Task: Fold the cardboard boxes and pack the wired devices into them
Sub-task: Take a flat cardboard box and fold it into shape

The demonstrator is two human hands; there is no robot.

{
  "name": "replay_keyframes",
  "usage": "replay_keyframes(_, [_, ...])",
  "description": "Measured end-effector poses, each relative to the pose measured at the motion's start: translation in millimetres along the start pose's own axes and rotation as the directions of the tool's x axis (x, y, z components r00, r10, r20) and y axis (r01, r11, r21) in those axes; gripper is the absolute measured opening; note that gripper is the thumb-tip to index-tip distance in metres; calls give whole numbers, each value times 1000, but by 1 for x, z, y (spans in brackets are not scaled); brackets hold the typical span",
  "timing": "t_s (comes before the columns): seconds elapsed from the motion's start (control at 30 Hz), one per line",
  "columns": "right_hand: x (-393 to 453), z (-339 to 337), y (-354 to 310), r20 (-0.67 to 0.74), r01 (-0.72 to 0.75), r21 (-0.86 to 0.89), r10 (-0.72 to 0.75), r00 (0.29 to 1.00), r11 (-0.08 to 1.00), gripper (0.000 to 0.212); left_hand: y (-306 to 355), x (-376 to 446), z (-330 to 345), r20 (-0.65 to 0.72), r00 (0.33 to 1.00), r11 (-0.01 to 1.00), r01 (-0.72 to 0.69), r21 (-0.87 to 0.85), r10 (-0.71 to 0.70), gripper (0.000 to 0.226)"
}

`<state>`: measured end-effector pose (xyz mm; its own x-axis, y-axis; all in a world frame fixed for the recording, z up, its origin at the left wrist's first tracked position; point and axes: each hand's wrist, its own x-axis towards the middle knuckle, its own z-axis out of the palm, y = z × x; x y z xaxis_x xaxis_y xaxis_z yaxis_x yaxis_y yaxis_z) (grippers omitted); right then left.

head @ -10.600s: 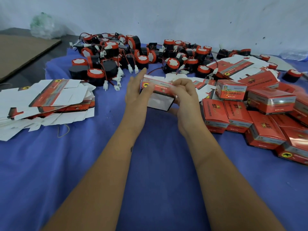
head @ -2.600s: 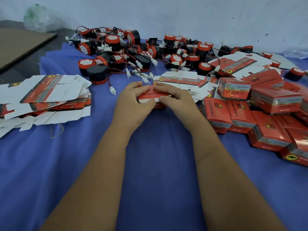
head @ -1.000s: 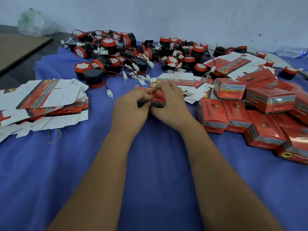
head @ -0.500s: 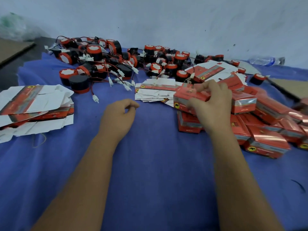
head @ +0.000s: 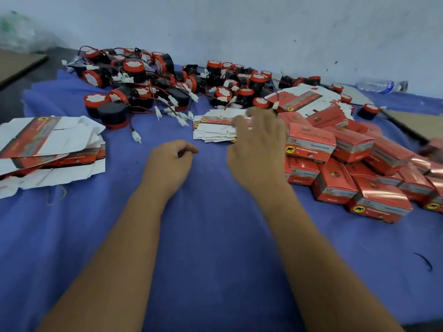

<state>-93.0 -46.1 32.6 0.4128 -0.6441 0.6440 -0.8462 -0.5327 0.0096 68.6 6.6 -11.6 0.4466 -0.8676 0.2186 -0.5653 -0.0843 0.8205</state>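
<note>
Roughly a dozen or more folded, closed boxes are heaped at three o'clock on the blue surface, while a large pile of wired devices at twelve o'clock and flat box blanks at nine o'clock are left to be packed. The right hand is spread with straight fingers over a small blank stack, nothing gripped; the left hand is rested loosely curled and empty. The right fingertips are blurred, so contact cannot be told, and the heap is cut off at the right edge.
</note>
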Motion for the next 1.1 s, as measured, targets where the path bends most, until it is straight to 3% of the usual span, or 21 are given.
replay_keyframes(0.1, [8,35,-24,273,93,134,-127,954,987,41,-1,1,-1,-58,998,1000,8,12,-7,27])
replay_keyframes(0.17, [15,57,-26,358,89,146,-136,924,985,48,-1,2,-2,-80,996,1000,27,-3,-27,28])
replay_keyframes(0.3, [31,81,-12,423,-65,140,-1,906,988,66,-4,4,-1,-71,995,995,66,-80,-72,34])
replay_keyframes(0.4, [41,90,-1,551,-211,113,116,826,971,71,-6,7,0,-81,992,989,83,-119,-93,33])
replay_keyframes(0.47, [43,91,-5,621,-207,87,109,776,974,67,-6,9,0,-110,989,990,86,-113,-98,34])
replay_keyframes(0.53, [40,89,-15,623,-175,137,52,780,975,65,-5,12,0,-174,980,993,78,-85,-92,42])
replay_keyframes(0.63, [27,81,-34,500,-127,312,-49,865,942,57,-4,15,0,-294,948,993,121,-14,-119,52])
replay_keyframes(0.73, [17,70,-44,399,-145,409,-33,916,901,45,-3,14,0,-275,948,982,181,59,-158,56])
replay_keyframes(0.9, [5,62,-39,381,-149,395,-14,924,906,38,-2,10,-2,-206,971,972,156,173,-119,47])
replay_keyframes(1.03, [1,64,-35,441,-251,345,80,894,904,54,-2,7,-2,-189,972,984,159,81,-142,40])
replay_keyframes(1.1, [3,64,-31,467,-246,349,60,882,904,53,-2,6,-2,-192,973,988,141,64,-127,38])
